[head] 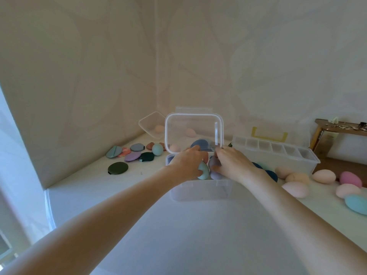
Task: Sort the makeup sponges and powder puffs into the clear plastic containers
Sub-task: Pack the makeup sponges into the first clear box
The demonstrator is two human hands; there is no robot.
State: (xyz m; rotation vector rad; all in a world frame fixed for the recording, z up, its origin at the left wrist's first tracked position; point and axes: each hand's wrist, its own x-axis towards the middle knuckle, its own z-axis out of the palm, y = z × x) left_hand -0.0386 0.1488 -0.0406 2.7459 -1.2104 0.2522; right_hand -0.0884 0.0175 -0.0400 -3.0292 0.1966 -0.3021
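A clear plastic box [200,190] stands in the middle of the white table with its hinged lid [193,132] upright. Over its opening, my left hand [188,163] holds a mint-green egg-shaped sponge [204,171]. My right hand [232,163] holds a grey-lilac sponge [215,167] beside it. Dark blue sponges [199,144] show through the lid and behind my right wrist. Flat powder puffs [132,155] in grey, purple, pink and dark green lie at the left. Pink and peach sponges [296,188] lie at the right.
A long clear organiser with compartments [276,153] and a yellow handle stands at the back right. A small clear tub [152,125] holding a peach sponge leans against the wall. A teal sponge [356,203] lies at the far right. A wooden shelf [341,129] juts in beyond the table.
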